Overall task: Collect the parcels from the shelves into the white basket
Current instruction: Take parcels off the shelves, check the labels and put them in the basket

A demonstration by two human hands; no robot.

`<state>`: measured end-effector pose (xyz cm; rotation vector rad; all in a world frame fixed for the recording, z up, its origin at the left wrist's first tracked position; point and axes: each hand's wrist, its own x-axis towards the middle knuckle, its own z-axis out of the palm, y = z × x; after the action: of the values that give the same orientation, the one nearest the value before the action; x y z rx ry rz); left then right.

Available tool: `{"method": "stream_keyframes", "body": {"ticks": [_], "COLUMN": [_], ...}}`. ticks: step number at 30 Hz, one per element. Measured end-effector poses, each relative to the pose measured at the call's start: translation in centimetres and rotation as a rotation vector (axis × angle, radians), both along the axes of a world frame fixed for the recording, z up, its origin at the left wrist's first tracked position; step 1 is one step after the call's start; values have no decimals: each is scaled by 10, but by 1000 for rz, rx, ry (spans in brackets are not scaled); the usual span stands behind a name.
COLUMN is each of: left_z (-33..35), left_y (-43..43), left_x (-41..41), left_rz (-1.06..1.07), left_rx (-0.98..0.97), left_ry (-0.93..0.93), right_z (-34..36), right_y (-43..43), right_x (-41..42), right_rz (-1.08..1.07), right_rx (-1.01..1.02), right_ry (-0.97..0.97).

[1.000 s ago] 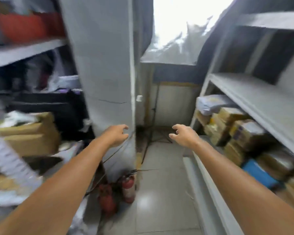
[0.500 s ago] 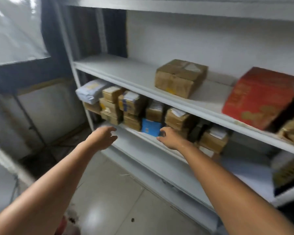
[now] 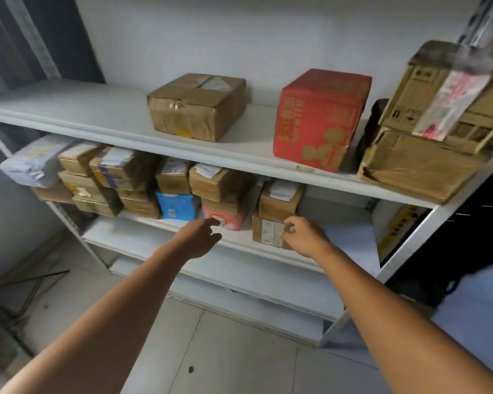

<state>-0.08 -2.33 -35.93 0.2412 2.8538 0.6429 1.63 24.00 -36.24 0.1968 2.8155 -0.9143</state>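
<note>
Both hands reach to the lower shelf (image 3: 350, 243), where many parcels (image 3: 222, 183) sit in a row. The right hand (image 3: 303, 237) is at the front of a small brown box (image 3: 268, 233) at the right end of the row. Its bent fingers (image 3: 287, 227) touch the box's front, but I cannot tell if they grip it. The left hand (image 3: 201, 237) is loose and holds nothing. It is just in front of a pink parcel (image 3: 228, 220), beside a blue parcel (image 3: 177, 206).

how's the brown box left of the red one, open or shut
Shut. The brown box on the upper shelf has its top flaps folded flat, with tape across the seam.
</note>
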Motion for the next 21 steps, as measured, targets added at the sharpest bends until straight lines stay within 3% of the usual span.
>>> {"method": "stream_keyframes", "body": {"ticks": [11,19,21], "left_z": [-65,-89,-93], "left_y": [67,116,120], "left_x": [-115,-173,-175], "left_rz": [-77,93,86], "left_rx": [200,806,854], "left_ry": [49,-320,-335], "right_z": [-51,-88,-93], "right_y": [27,25,24], "right_x": [-82,-138,-141], "right_rz": [-405,-548,-542], "right_rx": [-159,-516,-571], "right_ry": [233,198,188]}}
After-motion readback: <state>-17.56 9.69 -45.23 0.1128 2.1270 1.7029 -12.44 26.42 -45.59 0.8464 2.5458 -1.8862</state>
